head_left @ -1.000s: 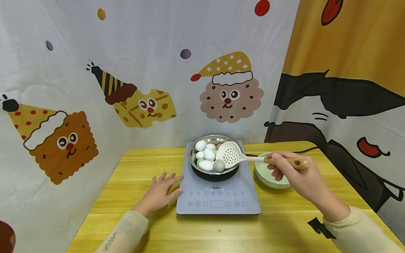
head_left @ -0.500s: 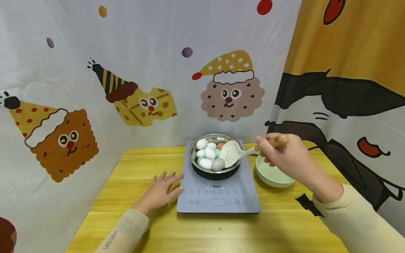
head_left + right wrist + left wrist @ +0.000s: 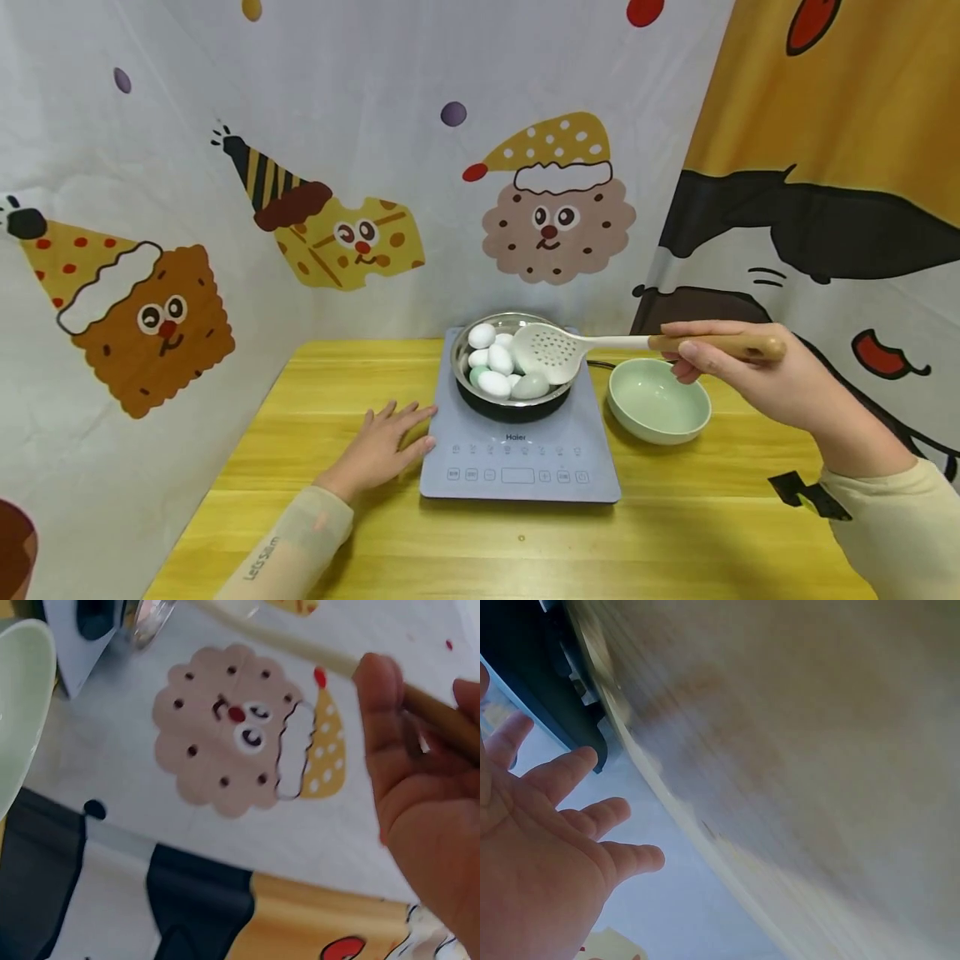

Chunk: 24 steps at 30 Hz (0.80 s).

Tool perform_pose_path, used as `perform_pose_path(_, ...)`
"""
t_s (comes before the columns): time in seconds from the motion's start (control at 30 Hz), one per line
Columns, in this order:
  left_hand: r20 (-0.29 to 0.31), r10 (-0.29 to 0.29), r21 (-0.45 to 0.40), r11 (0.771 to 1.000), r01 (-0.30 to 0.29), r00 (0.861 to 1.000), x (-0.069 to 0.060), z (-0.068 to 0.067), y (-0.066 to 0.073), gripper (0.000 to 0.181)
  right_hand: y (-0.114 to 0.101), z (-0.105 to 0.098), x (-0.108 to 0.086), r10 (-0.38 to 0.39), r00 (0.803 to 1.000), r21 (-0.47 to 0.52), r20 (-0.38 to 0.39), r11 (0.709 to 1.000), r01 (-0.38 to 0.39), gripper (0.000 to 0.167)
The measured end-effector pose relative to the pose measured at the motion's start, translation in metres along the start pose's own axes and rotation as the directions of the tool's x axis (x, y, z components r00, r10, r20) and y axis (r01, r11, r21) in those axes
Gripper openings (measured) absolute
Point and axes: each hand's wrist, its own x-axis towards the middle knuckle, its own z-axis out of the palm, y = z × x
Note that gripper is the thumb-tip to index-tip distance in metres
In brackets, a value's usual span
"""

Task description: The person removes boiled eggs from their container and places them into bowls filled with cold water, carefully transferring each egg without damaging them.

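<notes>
My right hand (image 3: 780, 375) grips the wooden handle of a white slotted skimmer (image 3: 551, 354). In the right wrist view the thumb and fingers close around that handle (image 3: 442, 720). The skimmer's perforated head lies over the right side of a steel pan (image 3: 459, 379), covering part of its contents. White eggs (image 3: 500, 360), a grey-green egg (image 3: 530, 386) and a pale green one show in the pan. The pan stands on a Haier induction cooktop (image 3: 517, 458). My left hand (image 3: 378, 446) has its fingers spread, fingertips touching the cooktop's left edge.
A light green bowl (image 3: 658, 408) stands on the wooden table (image 3: 480, 550), right of the cooktop and below my right hand. A black cord (image 3: 600, 364) runs behind the bowl. A cartoon-printed curtain (image 3: 360, 92) hangs along the table's back and sides.
The right hand first moved left and raised the handle, then swung back right with the skimmer lying flatter. The grey-green egg shifted slightly right. The left hand stayed by the cooktop.
</notes>
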Motion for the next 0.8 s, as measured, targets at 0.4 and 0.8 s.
perform_pose_path(0.4, 0.008, -0.018, -0.021, 1.0, 0.019, 1.0, 0.0, 0.003, -0.001, 0.063, 0.022, -0.026, 0.006, -0.04, 0.995, 0.084, 0.095, 0.996, 0.032, 0.039)
perform_pose_path(0.8, 0.006, -0.035, -0.036, 0.999, 0.035, 0.999, -0.001, 0.003, -0.001, 0.062, 0.055, -0.033, 0.041, 0.005, 0.975, 0.306, 0.224, 0.949, -0.075, 0.034)
